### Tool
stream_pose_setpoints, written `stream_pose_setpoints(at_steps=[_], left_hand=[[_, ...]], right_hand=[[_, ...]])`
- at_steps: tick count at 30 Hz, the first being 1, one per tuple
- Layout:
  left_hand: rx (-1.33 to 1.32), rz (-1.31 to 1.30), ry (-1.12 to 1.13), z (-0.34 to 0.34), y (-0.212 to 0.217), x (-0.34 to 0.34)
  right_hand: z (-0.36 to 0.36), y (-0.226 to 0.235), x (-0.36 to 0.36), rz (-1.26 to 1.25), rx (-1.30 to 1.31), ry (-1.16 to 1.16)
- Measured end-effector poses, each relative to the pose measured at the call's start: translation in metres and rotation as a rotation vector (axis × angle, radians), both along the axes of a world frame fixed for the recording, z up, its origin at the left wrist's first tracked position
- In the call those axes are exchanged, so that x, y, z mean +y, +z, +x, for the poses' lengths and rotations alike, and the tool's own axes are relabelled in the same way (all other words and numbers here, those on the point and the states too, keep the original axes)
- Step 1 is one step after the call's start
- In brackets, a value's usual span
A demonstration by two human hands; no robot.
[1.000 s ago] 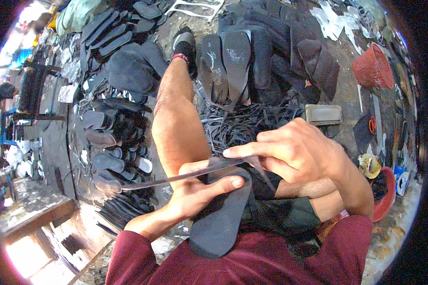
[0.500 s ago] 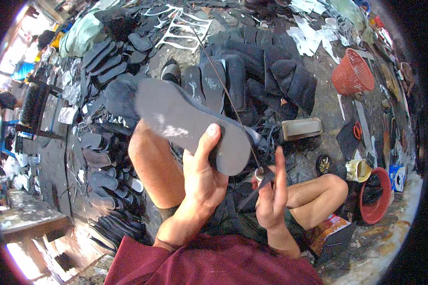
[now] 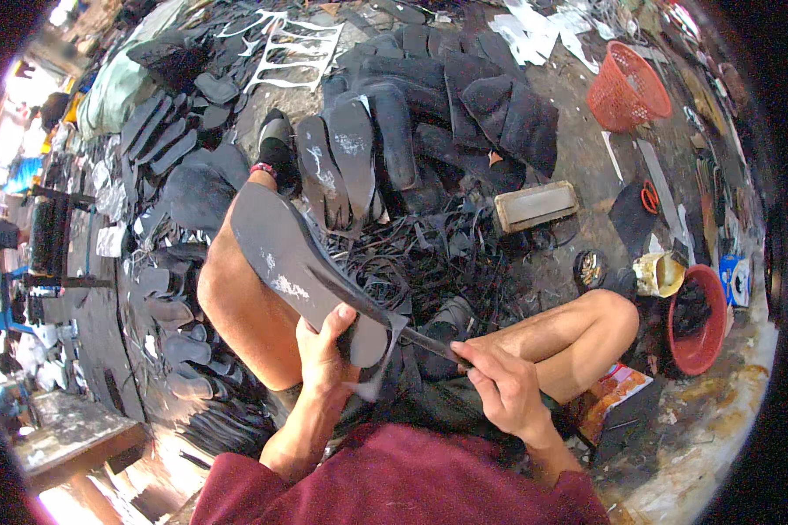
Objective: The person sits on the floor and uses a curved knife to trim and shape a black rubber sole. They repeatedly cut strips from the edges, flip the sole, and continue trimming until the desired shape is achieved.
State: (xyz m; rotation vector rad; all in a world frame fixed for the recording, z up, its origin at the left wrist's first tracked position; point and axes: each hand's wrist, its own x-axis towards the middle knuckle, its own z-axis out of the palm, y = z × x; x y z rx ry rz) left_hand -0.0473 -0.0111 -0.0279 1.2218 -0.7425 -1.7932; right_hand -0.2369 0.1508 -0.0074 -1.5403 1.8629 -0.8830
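My left hand (image 3: pixel 326 350) grips a large grey shoe sole (image 3: pixel 280 241) near its narrower end, thumb on the flat face, which has white scuffs. The sole slants from upper left to lower right above my lap. In my closed right hand (image 3: pixel 505 385) is a knife (image 3: pixel 433 344) with a long, narrow dark blade. Its handle is hidden by my fingers. The blade reaches left to the sole's edge, by my left hand. A thin grey sliver (image 3: pixel 381 372) hangs at that edge, blurred.
Beyond my legs lie two more soles (image 3: pixel 352 144), dark foam pieces (image 3: pixel 508 114) and a heap of black scraps (image 3: pixel 429 254). A rectangular block (image 3: pixel 536 207) stands right of the scraps. Farther right are a red basket (image 3: pixel 626 87), orange-handled scissors (image 3: pixel 649 198) and a red basin (image 3: pixel 699 319).
My right hand has turned over and brought the blade down from pointing away to lying against the sole's edge. The sole has tilted steeper and shifted lower left. The view has shifted slightly.
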Motion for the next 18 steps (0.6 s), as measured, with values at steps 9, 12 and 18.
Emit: stream_pose_setpoints(at_steps=[9,12,18], left_hand=[[0.036,0.138,-0.140,0.028,0.008,-0.003],[0.092,0.146,-0.129,0.027,0.015,-0.005],[0.012,0.116,-0.274,0.049,0.001,0.000]], right_hand=[[0.052,-0.053,-0.094,-0.078,-0.135,-0.042],[0.078,-0.062,-0.130,-0.191,-0.232,-0.122],[0.077,-0.057,-0.192,-0.279,-0.297,-0.088]])
